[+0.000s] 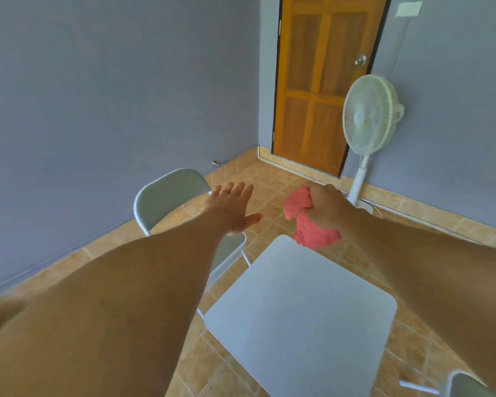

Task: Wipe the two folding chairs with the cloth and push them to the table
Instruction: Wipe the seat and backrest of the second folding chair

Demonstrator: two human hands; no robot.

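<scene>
A white folding chair [166, 196] stands left of the white square table [301, 310], its backrest toward the grey wall. My left hand [232, 207] stretches out flat with fingers apart, just right of the backrest and above the seat, which my forearm mostly hides. My right hand [324, 207] grips a bunched pink cloth [309, 224] over the table's far corner. Part of a second white chair [467, 385] shows at the bottom right edge.
A white pedestal fan [368, 116] stands by the right wall beside a brown wooden door [324, 81]. Tan floor tiles [258, 173] run between the chair, the table and the grey walls.
</scene>
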